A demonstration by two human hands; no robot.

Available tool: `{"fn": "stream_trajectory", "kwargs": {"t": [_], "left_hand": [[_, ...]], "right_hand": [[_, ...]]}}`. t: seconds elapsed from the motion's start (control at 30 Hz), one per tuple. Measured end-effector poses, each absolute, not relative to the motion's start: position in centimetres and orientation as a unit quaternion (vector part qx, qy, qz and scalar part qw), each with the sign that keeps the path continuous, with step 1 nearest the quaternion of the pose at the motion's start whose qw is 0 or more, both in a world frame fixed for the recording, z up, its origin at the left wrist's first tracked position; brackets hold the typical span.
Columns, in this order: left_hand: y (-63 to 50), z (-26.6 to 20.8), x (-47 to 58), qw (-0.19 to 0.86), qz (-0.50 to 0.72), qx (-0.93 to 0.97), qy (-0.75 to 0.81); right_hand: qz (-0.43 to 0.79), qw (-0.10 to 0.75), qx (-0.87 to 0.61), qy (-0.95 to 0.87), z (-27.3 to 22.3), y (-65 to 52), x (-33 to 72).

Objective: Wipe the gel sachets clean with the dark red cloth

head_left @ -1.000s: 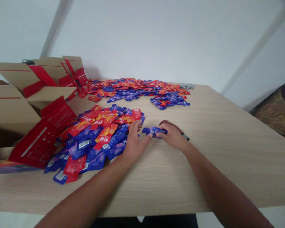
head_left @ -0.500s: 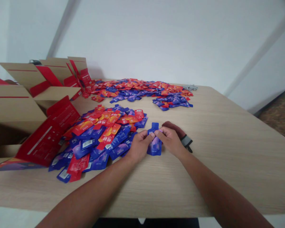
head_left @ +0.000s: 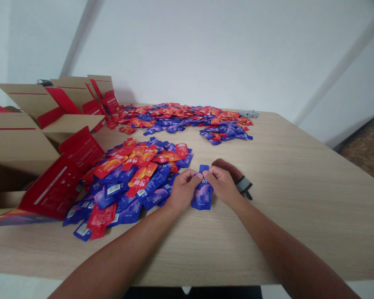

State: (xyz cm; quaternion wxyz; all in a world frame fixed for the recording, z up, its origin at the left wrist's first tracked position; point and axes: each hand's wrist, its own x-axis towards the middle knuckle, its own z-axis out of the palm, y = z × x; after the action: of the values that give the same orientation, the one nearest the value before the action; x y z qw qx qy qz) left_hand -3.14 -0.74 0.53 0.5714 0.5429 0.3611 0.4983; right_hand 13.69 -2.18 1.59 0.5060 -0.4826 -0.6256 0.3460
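Between my two hands is a blue pouch (head_left: 202, 197) with a purple print and a narrow neck at its far end. My left hand (head_left: 185, 187) pinches its upper left edge, thumb on top. On the upper right edge, my right hand (head_left: 221, 181) pinches in the same way, so both thumbs lie close together below the neck. To the left of my left hand spreads a loose heap of red and blue pouches (head_left: 143, 174). A brown cloth item with a grey band (head_left: 229, 169) lies just beyond my right hand, partly hidden by it.
Open cardboard boxes with red flaps (head_left: 62, 178) stand along the left side. A long pile of red and blue pouches (head_left: 180, 112) runs along the table's far edge, with a smaller pile (head_left: 226, 133) in front. Small grey pieces (head_left: 249, 114) lie at its right end.
The pouch has shifted slightly toward me, and its neck shows lower. My right fingers have moved slightly against its upper part. Both hands stay on it.
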Motion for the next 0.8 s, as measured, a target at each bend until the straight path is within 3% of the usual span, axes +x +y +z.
{"fn": "stream_trajectory", "kwargs": {"t": [0.57,0.8], "left_hand": [[-0.98,0.83,-3.07,0.582,0.449,0.582,0.347],[-0.68,1.05,-3.19,0.573,0.482,0.553,0.366]], "right_hand": [[0.327,0.526,-0.474,-0.625,2.15,-2.23,13.66],[0.439,0.532,-0.464,-0.556,1.28,-1.68,14.1]]}}
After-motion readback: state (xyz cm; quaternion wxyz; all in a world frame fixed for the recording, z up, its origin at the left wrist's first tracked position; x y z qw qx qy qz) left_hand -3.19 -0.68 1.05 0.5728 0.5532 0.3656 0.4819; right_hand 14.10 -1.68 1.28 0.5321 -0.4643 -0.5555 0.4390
